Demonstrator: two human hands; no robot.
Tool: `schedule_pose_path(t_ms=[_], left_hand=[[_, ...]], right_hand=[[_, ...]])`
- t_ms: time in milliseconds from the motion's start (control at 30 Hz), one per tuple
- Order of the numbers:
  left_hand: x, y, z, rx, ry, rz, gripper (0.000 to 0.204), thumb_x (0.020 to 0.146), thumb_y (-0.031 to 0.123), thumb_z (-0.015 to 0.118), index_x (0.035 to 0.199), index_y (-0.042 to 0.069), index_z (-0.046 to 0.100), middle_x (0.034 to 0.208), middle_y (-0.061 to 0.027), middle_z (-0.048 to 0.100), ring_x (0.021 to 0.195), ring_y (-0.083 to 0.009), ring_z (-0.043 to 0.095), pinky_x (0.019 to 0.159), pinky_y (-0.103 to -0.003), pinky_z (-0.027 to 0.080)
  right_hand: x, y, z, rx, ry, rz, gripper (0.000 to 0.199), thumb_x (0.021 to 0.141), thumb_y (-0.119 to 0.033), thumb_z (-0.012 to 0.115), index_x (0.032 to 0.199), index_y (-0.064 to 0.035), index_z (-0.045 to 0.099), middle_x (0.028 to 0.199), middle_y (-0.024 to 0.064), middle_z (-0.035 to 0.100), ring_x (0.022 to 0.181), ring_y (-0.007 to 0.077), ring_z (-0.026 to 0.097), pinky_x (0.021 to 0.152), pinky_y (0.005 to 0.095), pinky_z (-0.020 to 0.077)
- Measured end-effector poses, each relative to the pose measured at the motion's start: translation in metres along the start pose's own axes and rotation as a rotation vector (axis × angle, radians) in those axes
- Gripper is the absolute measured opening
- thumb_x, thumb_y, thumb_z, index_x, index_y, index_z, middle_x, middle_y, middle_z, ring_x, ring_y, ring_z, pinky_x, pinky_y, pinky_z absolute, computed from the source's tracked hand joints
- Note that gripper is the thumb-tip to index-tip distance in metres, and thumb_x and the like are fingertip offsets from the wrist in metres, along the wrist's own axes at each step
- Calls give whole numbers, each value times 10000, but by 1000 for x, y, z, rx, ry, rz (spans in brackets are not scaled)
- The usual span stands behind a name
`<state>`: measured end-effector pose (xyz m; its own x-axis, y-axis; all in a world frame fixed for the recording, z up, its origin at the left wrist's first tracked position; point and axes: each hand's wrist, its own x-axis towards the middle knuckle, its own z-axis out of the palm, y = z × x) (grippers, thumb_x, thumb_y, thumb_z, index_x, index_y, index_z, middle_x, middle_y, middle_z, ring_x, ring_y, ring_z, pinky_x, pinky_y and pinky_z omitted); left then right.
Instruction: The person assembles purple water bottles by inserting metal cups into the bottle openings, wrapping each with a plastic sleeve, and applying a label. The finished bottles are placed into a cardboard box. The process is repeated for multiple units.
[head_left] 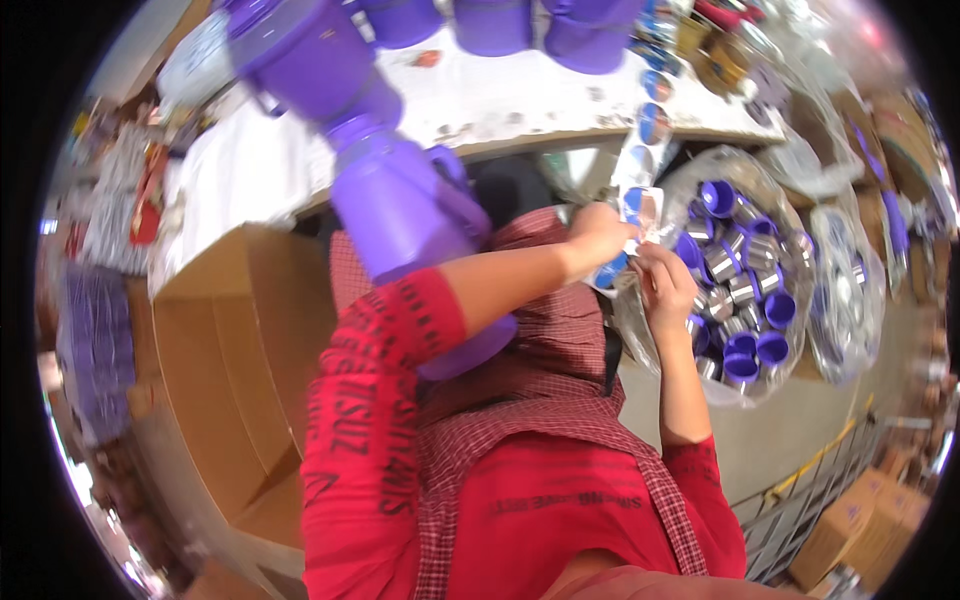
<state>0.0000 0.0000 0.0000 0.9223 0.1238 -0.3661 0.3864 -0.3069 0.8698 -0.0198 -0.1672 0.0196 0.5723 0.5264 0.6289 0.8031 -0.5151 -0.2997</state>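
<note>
The person's left hand [600, 240] has its fingers clamped on a strip of blue-and-white labels [638, 165], which trails down off the counter [500, 105]. The right hand [667, 287] brings its fingertips to the strip's edge; whether they pinch it cannot be told. A purple jug [390, 215] leans on the lap beneath the left forearm. Just right, a clear bag [715, 168] holds steel-and-purple cups [740, 288].

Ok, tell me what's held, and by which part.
The left hand holds the label strip near its lower end; whether the right hand grips it is unclear.
</note>
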Motion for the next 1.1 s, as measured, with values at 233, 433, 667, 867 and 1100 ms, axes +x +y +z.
schedule_pose_path(t_ms=[233,433,667,867,1100], left_hand=[[-31,14,-40,-45,131,1,435,857,325,684,1062,-57,659,1183,-242,622,1069,-258,636,875,-367,494],[-197,-44,-113,-585,197,345,475,920,363,612,1208,-10,557,890,-88,708,840,-151,673,744,-250,498],[-271,-99,-129,-552,424,387,949,844,804,342,1315,-13,458,794,-38,651,641,-62,539,578,-180,372],[-268,-117,-131,-525,384,320,1053,766,856,414,1360,-14,416,811,-31,644,653,-46,521,553,-177,338],[-269,-115,-127,-811,314,386,752,869,530,624,1342,-13,407,803,4,613,680,-33,537,586,-170,377]], right_hand=[[-18,-85,-85,960,-530,277,205,675,-73,832,730,-25,641,821,80,655,769,180,604,694,314,489],[19,-127,-52,2088,-259,848,268,779,-160,761,756,-59,514,897,86,514,769,189,563,640,296,476],[29,-155,24,1997,-779,1036,43,896,-18,629,926,-6,599,1013,93,613,849,165,652,736,298,569],[33,-171,26,2110,-761,1019,96,891,-79,662,931,-9,609,1000,90,633,867,165,662,763,293,563],[33,-168,37,1874,-693,1155,113,876,-83,685,933,-13,617,927,64,622,775,141,643,705,272,559]])
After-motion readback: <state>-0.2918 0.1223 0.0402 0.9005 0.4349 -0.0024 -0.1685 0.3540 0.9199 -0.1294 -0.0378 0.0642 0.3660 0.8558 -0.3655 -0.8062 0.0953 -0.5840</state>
